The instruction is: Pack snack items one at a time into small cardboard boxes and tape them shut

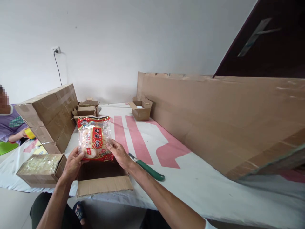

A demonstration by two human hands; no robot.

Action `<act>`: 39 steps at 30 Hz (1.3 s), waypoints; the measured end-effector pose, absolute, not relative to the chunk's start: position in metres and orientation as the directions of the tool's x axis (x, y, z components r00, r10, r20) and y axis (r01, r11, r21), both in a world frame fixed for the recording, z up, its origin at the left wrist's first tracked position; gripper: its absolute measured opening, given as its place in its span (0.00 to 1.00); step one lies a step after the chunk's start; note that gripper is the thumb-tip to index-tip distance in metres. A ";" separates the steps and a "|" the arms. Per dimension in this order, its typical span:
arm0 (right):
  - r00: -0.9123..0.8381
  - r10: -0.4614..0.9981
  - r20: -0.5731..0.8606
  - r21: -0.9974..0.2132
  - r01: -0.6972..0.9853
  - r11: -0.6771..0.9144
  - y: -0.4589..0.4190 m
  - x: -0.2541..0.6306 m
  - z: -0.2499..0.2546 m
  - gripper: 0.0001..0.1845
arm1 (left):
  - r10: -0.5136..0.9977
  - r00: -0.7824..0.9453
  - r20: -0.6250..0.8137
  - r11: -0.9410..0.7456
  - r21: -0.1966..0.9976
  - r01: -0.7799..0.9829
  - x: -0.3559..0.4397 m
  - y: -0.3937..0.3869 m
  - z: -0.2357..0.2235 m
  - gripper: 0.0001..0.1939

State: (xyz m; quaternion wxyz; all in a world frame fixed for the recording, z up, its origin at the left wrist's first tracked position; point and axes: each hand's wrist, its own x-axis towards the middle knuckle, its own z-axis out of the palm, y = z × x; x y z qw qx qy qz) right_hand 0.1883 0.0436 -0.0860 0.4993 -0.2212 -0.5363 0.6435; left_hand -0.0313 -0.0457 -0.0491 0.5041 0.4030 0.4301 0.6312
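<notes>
A red and clear bag of rice crackers (96, 140) is held up between both hands, its printed front facing me. My left hand (72, 162) grips its lower left corner. Thumb and fingers of my right hand (118, 152) pinch its lower right side. Right below the bag stands an open cardboard box (105, 186), its front flap folded out toward me; the bag hides part of its inside. A knife with a green handle (150, 170) lies on the cloth to the right of the box.
A taped carton (40, 170) sits at the left. Behind it rises a stack of cartons (54, 114), with another person (14, 124) beyond. Small open boxes (85, 109) stand further back, another box (141, 111) near the centre. A long cardboard panel (202, 117) borders the right.
</notes>
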 end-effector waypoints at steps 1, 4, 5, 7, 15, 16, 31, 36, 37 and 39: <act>-0.403 0.879 0.255 -0.909 -0.409 0.076 0.043 0.188 -0.086 0.34 | 0.983 -0.167 0.075 -0.122 0.949 -0.292 -0.032 -0.045 -0.050 0.33; -0.400 0.879 0.259 -0.906 -0.416 0.077 0.043 0.188 -0.084 0.33 | 0.984 -0.163 0.074 -0.119 0.950 -0.289 -0.033 -0.045 -0.051 0.33; -0.400 0.880 0.256 -0.906 -0.417 0.074 0.043 0.188 -0.084 0.33 | 0.985 -0.159 0.073 -0.117 0.951 -0.285 -0.033 -0.045 -0.052 0.33; -0.402 0.880 0.252 -0.904 -0.422 0.067 0.042 0.189 -0.084 0.33 | 0.986 -0.151 0.070 -0.111 0.954 -0.279 -0.034 -0.045 -0.052 0.32; -0.406 0.880 0.249 -0.902 -0.428 0.058 0.042 0.189 -0.083 0.34 | 0.986 -0.154 0.070 -0.111 0.954 -0.277 -0.033 -0.045 -0.049 0.33; -0.401 0.881 0.249 -0.901 -0.429 0.060 0.042 0.189 -0.084 0.34 | 0.985 -0.155 0.074 -0.115 0.953 -0.280 -0.032 -0.045 -0.049 0.33; -0.394 0.880 0.265 -0.899 -0.432 0.077 0.040 0.189 -0.082 0.33 | 0.984 -0.167 0.064 -0.107 0.960 -0.260 -0.031 -0.045 -0.048 0.34; -0.395 0.880 0.262 -0.907 -0.414 0.084 0.041 0.189 -0.083 0.35 | 0.986 -0.156 0.062 -0.102 0.958 -0.268 -0.032 -0.046 -0.047 0.33; -0.392 0.882 0.261 -0.908 -0.409 0.087 0.041 0.189 -0.084 0.35 | 0.986 -0.156 0.059 -0.100 0.958 -0.268 -0.032 -0.047 -0.047 0.33; -0.384 0.886 0.259 -0.911 -0.402 0.092 0.041 0.189 -0.084 0.36 | 0.986 -0.158 0.054 -0.096 0.958 -0.271 -0.031 -0.047 -0.046 0.34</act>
